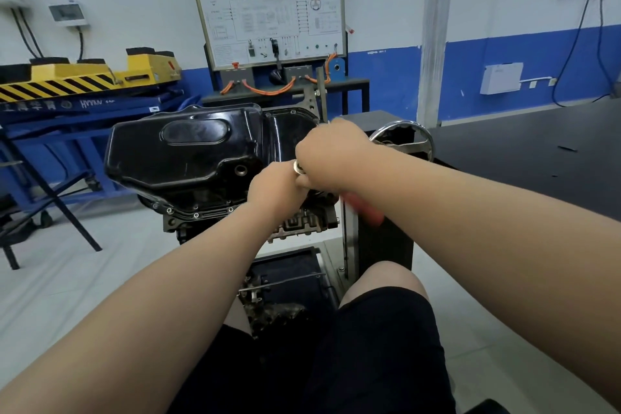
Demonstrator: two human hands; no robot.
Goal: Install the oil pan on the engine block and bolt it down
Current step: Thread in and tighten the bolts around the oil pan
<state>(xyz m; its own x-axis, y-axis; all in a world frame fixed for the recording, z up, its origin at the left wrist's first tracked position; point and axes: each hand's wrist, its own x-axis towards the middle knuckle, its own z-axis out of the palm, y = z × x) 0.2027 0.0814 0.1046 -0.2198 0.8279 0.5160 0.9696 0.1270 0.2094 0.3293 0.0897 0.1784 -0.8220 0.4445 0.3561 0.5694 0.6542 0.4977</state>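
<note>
A glossy black oil pan [188,158] lies on top of the engine block [302,223], which hangs on a stand. Small bolts [196,214] show along the pan's near flange. My left hand [272,188] is closed at the pan's right near edge, and what it grips is hidden. My right hand [331,153] is closed over a shiny metal tool head [298,169] just above the left hand. A blurred red handle [364,208] sticks out below my right wrist.
A chrome hand wheel [401,139] of the engine stand sits right behind my right hand. A blue and yellow lift table [77,87] stands at the left. A training panel [268,7] stands at the back wall. A black bench [537,158] is at the right.
</note>
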